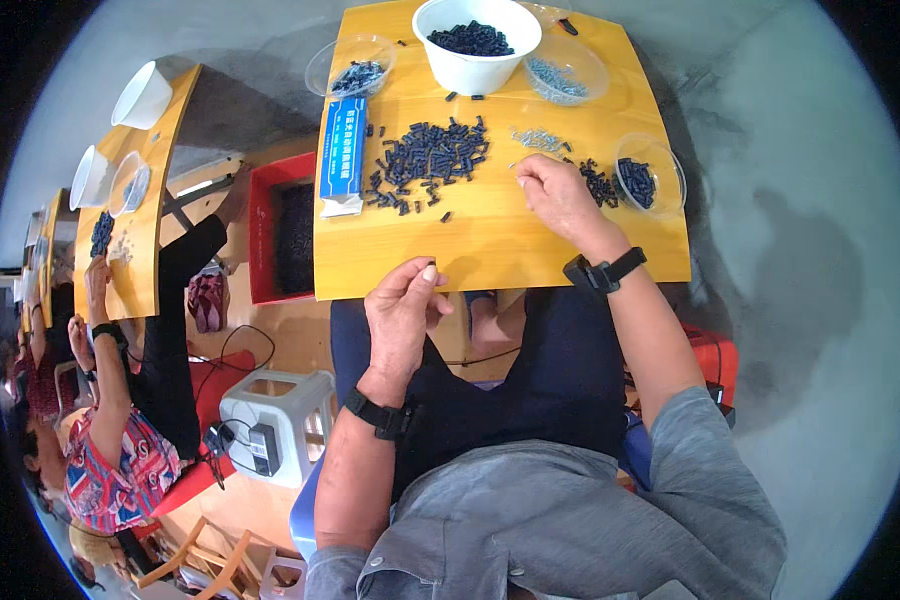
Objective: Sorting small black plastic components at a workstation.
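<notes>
My left hand [402, 308] is closed at the table's near edge, thumb and forefinger pinching a small black piece of which only the tip shows. Farther right, my right hand [560, 198] hovers over the table, fingertips pinched on a tiny light-coloured piece too small to make out clearly. Just beyond it lies a loose heap of small silvery metal pieces [540, 139]. Small dark pieces [598, 184] are heaped beside its knuckles. A wide pile of short black plastic cylinders [435, 155] spreads over the middle of the table.
On the wooden table [530, 262] stand a white tub [460, 72] of black pieces and clear bowls [567, 78] of small parts. A blue box [343, 155] lies at the left edge. A red crate [270, 235] sits beyond it. Another person [120, 440] works at a table to the left.
</notes>
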`<move>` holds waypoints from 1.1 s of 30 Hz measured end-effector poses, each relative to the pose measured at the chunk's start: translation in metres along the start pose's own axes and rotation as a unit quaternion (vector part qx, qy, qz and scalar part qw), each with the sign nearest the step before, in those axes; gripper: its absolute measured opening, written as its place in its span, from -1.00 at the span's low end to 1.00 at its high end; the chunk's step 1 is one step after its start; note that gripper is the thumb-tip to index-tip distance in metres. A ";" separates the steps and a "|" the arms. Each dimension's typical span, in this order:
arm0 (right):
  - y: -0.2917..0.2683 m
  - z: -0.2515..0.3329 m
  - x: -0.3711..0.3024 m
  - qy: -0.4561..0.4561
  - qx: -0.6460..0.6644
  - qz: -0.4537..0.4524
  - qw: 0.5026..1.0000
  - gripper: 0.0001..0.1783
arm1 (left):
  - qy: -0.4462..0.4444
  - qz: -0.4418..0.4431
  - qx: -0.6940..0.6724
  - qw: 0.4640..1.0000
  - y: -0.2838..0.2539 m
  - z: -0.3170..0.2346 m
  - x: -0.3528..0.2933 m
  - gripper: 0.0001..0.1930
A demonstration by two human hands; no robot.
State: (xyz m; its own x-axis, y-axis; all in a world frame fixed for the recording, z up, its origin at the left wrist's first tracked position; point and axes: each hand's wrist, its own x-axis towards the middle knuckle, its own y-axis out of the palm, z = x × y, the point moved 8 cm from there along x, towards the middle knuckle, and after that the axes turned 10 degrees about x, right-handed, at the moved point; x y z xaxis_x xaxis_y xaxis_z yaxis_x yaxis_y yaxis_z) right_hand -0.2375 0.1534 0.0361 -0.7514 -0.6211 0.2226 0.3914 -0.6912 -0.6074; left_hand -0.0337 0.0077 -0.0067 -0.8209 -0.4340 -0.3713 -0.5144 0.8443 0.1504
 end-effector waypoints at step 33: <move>0.013 0.185 -0.056 -0.191 0.119 0.176 0.958 -0.87 | 0.095 0.075 0.045 0.992 0.025 -0.062 -0.047 -0.88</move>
State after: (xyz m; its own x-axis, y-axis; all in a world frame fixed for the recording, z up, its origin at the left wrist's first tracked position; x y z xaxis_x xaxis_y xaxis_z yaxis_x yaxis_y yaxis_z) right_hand -0.0923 0.1106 0.1574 -0.3181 -0.8900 0.3266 0.7297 -0.4498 -0.5150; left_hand -0.0235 0.0295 0.0710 -0.9229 -0.3449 -0.1710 -0.3651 0.9250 0.1049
